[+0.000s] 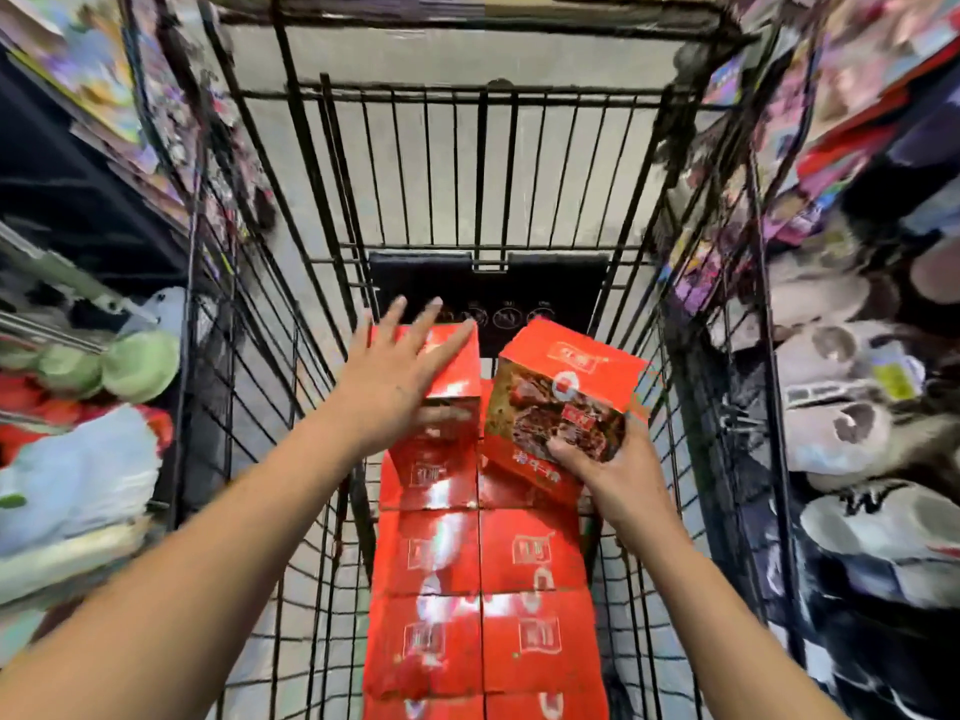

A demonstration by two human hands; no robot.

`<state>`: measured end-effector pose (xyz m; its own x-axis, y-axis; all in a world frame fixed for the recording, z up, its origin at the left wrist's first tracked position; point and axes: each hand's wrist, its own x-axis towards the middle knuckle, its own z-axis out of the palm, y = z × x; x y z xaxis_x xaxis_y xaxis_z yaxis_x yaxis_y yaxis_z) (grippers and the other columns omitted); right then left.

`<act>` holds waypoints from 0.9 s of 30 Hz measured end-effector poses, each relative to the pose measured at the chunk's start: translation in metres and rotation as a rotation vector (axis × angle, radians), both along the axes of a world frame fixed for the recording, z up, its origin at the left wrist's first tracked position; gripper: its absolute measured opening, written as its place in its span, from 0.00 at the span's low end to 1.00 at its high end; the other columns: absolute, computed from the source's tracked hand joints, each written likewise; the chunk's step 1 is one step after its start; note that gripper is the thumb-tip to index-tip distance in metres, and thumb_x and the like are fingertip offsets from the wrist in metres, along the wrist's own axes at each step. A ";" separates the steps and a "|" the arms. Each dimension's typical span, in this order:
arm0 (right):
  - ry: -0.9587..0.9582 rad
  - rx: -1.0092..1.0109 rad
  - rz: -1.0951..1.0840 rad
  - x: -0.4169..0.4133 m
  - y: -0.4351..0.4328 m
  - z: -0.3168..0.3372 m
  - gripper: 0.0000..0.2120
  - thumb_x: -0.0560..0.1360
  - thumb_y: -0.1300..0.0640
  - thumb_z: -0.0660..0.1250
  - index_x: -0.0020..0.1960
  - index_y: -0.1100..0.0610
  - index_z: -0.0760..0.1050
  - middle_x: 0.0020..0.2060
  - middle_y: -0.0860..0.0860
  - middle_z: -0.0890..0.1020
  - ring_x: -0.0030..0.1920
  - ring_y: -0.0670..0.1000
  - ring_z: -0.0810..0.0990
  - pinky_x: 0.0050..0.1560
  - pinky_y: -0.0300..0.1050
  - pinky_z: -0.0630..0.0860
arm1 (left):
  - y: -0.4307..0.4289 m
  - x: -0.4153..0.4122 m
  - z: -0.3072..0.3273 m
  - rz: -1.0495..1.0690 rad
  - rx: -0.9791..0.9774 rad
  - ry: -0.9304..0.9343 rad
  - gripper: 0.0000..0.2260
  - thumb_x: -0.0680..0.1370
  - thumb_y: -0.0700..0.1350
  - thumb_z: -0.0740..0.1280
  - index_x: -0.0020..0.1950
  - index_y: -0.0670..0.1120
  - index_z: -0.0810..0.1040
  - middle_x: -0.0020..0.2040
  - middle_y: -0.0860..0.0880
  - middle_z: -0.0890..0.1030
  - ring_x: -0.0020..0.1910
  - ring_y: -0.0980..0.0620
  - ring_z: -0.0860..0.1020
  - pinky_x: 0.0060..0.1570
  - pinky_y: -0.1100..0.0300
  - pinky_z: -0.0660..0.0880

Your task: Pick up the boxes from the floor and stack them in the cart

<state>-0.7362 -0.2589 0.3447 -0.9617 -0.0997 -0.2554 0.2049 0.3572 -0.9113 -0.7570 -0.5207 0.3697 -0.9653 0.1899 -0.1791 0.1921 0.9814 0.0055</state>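
Both forearms reach forward from the lower edge of the view into the cart (415, 94). Beneath them, stacked boxes (483, 589) lie in two neat rows along the cart's floor.

Left hand (389, 387): fingers straight and spread wide, laid flat across the top of an upper box (457, 366) that sits on the far left of the stack.

Right hand (618, 475): fingers curled under the near lower corner of a tilted box (561, 392), which it holds just beside the upper box, apart from it and above the lower row.

Soft toys (140, 363) fill the shelf to the left; slippers (841, 423) fill the shelf to the right.

I judge the step in hand to be placing, not picking. The next move calls for levelling the tilted box, lowering it square against its neighbour, and letting go only once it is seated.
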 end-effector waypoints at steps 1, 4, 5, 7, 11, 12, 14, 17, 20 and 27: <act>0.017 -0.011 0.037 -0.007 -0.003 -0.001 0.47 0.62 0.43 0.78 0.74 0.53 0.60 0.65 0.47 0.73 0.63 0.43 0.73 0.61 0.34 0.70 | -0.002 0.001 -0.002 0.028 0.015 0.018 0.40 0.69 0.75 0.51 0.74 0.64 0.35 0.79 0.45 0.41 0.76 0.38 0.42 0.71 0.38 0.44; 0.010 -0.084 0.157 -0.031 -0.008 -0.007 0.44 0.66 0.53 0.78 0.74 0.52 0.58 0.66 0.48 0.73 0.65 0.44 0.73 0.67 0.42 0.70 | -0.007 0.008 -0.005 0.124 0.097 0.071 0.36 0.67 0.78 0.40 0.73 0.69 0.37 0.79 0.45 0.40 0.76 0.39 0.41 0.71 0.37 0.43; 0.001 -0.091 0.204 -0.038 -0.008 -0.009 0.45 0.66 0.55 0.78 0.75 0.51 0.56 0.67 0.48 0.73 0.67 0.44 0.73 0.68 0.44 0.69 | -0.009 0.012 -0.006 0.166 0.141 0.072 0.35 0.67 0.78 0.39 0.73 0.70 0.39 0.78 0.46 0.39 0.76 0.39 0.41 0.71 0.37 0.42; -0.026 -0.068 0.280 -0.049 -0.004 -0.013 0.49 0.65 0.57 0.78 0.77 0.52 0.53 0.69 0.50 0.71 0.68 0.46 0.71 0.70 0.46 0.67 | -0.012 0.017 -0.009 0.234 0.216 0.074 0.34 0.68 0.77 0.38 0.73 0.71 0.42 0.78 0.46 0.38 0.76 0.38 0.43 0.71 0.37 0.44; -0.029 -0.104 0.226 -0.057 -0.005 -0.011 0.57 0.60 0.52 0.82 0.78 0.48 0.49 0.64 0.41 0.73 0.58 0.30 0.74 0.53 0.22 0.69 | -0.016 0.024 -0.015 0.343 0.455 0.061 0.37 0.66 0.79 0.49 0.72 0.71 0.47 0.78 0.47 0.37 0.77 0.40 0.47 0.73 0.41 0.55; 0.001 -0.107 0.196 -0.057 -0.008 -0.010 0.58 0.60 0.48 0.81 0.78 0.44 0.47 0.64 0.35 0.70 0.57 0.27 0.72 0.50 0.19 0.67 | -0.017 0.026 -0.016 0.388 0.548 0.055 0.37 0.65 0.79 0.55 0.72 0.73 0.49 0.78 0.49 0.36 0.77 0.43 0.48 0.73 0.44 0.57; 0.036 -0.121 0.148 -0.057 -0.013 -0.005 0.56 0.59 0.44 0.81 0.75 0.34 0.48 0.62 0.28 0.66 0.56 0.24 0.71 0.48 0.18 0.66 | -0.019 0.030 -0.018 0.463 0.658 0.045 0.40 0.62 0.76 0.62 0.71 0.75 0.49 0.78 0.49 0.39 0.77 0.47 0.51 0.72 0.50 0.59; 0.063 -0.061 0.142 -0.058 -0.018 -0.001 0.48 0.57 0.42 0.80 0.69 0.28 0.57 0.58 0.26 0.67 0.53 0.24 0.71 0.45 0.18 0.68 | -0.022 0.030 -0.020 0.466 0.743 0.000 0.43 0.61 0.75 0.66 0.72 0.73 0.49 0.72 0.52 0.64 0.69 0.52 0.67 0.67 0.55 0.66; 0.070 -0.011 0.170 -0.061 -0.017 -0.001 0.43 0.56 0.39 0.77 0.67 0.29 0.61 0.52 0.21 0.69 0.52 0.25 0.71 0.45 0.19 0.69 | -0.024 0.027 -0.022 0.441 0.806 -0.010 0.43 0.61 0.73 0.67 0.72 0.72 0.51 0.64 0.55 0.69 0.62 0.53 0.71 0.64 0.53 0.70; 0.066 0.022 0.204 -0.063 -0.010 -0.002 0.41 0.58 0.39 0.77 0.65 0.27 0.61 0.53 0.21 0.70 0.54 0.27 0.73 0.47 0.21 0.69 | -0.018 0.027 -0.026 0.455 0.861 0.051 0.43 0.62 0.71 0.67 0.74 0.68 0.53 0.62 0.58 0.67 0.60 0.56 0.70 0.63 0.58 0.68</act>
